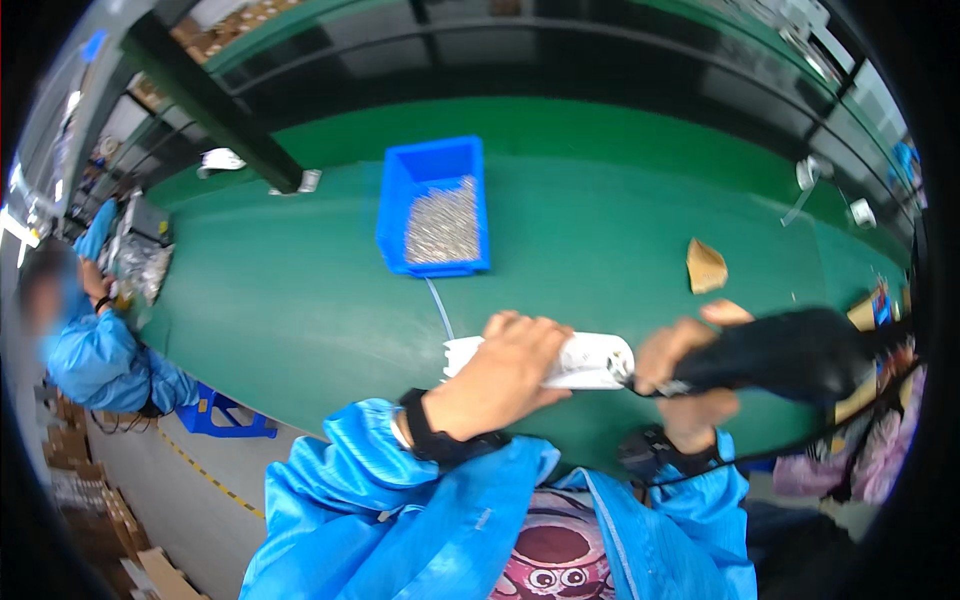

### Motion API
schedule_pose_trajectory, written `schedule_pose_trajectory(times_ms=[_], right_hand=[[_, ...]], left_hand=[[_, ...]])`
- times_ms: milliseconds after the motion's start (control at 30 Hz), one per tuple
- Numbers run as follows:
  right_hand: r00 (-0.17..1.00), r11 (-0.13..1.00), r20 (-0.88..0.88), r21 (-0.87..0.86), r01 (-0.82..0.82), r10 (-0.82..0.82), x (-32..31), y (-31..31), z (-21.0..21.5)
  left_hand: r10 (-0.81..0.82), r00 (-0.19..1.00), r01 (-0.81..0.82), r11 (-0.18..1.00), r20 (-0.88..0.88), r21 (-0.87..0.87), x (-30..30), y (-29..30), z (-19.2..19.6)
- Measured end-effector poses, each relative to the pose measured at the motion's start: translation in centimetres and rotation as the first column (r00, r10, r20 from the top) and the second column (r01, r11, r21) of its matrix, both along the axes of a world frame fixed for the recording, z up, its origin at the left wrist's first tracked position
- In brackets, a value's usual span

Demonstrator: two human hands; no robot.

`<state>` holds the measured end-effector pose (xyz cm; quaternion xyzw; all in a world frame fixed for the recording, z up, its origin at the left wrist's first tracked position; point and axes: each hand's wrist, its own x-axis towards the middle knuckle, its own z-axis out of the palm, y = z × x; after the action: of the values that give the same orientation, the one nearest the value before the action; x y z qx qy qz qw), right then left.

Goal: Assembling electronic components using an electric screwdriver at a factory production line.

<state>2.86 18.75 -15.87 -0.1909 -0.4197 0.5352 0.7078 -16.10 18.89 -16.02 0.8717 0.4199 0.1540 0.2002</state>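
Observation:
My left hand (505,375) is closed over a long white plastic part (590,358) with a rounded right end, pressing it to the green table (300,300). Wrapped round a black electric screwdriver (790,355) is my right hand (675,355), slightly blurred. The tool lies almost level and its tip meets the round opening at the part's right end. Whether a screw sits under the tip cannot be made out. A thin pale strip or tube (438,308) lies beyond my left hand.
Ahead stands a blue bin (395,195) holding many small metal screws or pins (443,225). A torn brown piece (706,267) lies right of it. A black cable (790,447) runs along the right. A co-worker in blue (100,355) sits at the far left near a blue stool (225,415).

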Motion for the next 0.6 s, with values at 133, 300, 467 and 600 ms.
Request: schedule_pose_trajectory(times_ms=[133,300,467,600], right_hand=[[0.969,0.922,0.099,0.342,0.18,-0.226,4.0,0.1,4.3],[0.936,0.924,0.158,0.278,0.264,-0.315,6.4,1.3,3.6],[0.896,0.931,0.268,0.185,0.314,-0.355,5.0,2.8,2.1],[0.897,0.937,0.277,0.161,0.31,-0.345,4.5,3.1,1.0]], left_hand=[[-0.161,0.973,0.191,0.964,-0.165,0.185,1.3,1.9,2.4],[0.002,0.969,0.17,0.723,-0.248,0.67,2.5,9.0,8.4],[0.307,0.917,0.051,0.542,-0.255,0.839,3.7,22.0,8.6],[0.338,0.886,-0.06,0.763,-0.318,0.644,3.7,29.9,4.5]])
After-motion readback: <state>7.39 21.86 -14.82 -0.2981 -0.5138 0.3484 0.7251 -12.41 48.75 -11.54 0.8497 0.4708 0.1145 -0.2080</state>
